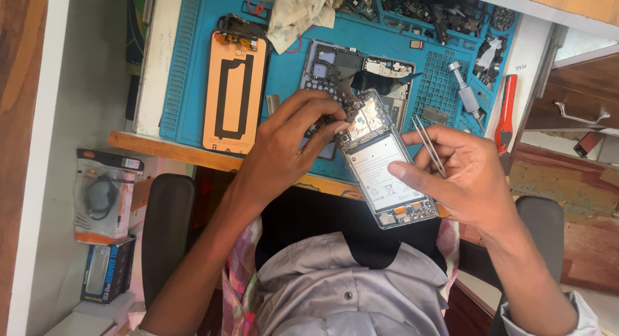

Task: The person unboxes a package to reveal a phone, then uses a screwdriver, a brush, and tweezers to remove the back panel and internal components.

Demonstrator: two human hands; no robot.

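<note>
Nearest the camera, at the bottom centre of the frame, is the person's grey buttoned shirt [348, 291], with a pink checked cloth [242, 278] beside it. Just above it, at the centre, both hands work on an opened phone [382, 161] that lies tilted, its white battery and circuit boards exposed. The left hand [284, 146] comes in from the lower left, its fingertips pinched together on a small part at the phone's upper end. The right hand [461, 172] cradles the phone's lower right edge, thumb pressed on the battery, while its fingers clamp a pair of metal tweezers [429, 144] that point up and left. Behind the hands, a blue work mat [193, 65] fills the upper middle of the frame; the moulded compartments along its top right edge hold dark small parts and screws, too small to tell apart. On the mat lie an orange-backed display panel [233, 91] at the upper left, a second phone frame [332, 68] at the centre, a crumpled cloth [300, 14] at the top and a silver screwdriver [465, 91] to the right. A red-handled tool [506, 110] lies just off the mat's right edge. At the lower left, on a white ledge, sits an orange-and-clear blister package [103, 194] with a dark coiled item inside, and below it a dark box [106, 278] with a blue label.
</note>
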